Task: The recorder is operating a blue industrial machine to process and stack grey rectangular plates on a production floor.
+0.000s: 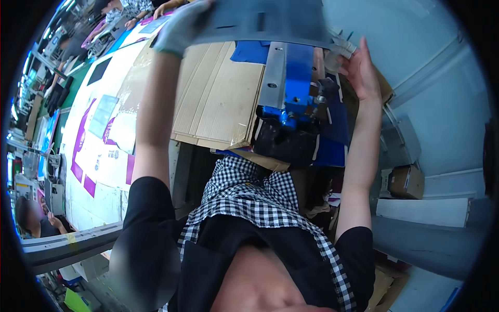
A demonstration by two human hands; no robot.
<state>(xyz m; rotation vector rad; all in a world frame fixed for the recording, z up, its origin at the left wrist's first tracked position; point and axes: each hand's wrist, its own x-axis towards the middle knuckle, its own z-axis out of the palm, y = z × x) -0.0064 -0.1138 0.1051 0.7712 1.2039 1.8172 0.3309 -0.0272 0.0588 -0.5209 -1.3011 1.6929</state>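
My left hand [183, 28], in a pale glove with a greenish cuff, grips the left side of a dark blue-grey flat panel [275, 23] with slot-like cutouts. Motion blurs its fingertips. The panel is held up over a blue and metal clamping fixture [299, 78]. My right hand [360, 73] is by the panel's right corner, its fingers spread apart. White coverings [344, 48] show around some of its fingertips. Whether those fingertips touch the panel is hard to make out.
Flattened cardboard [218, 99] covers the bench left of the fixture. Further left, a white worktable [104, 161] carries dark and grey sheets and purple-printed paper. Other people work at the far left. A cardboard box [406, 182] stands at right, near the pale wall [442, 119].
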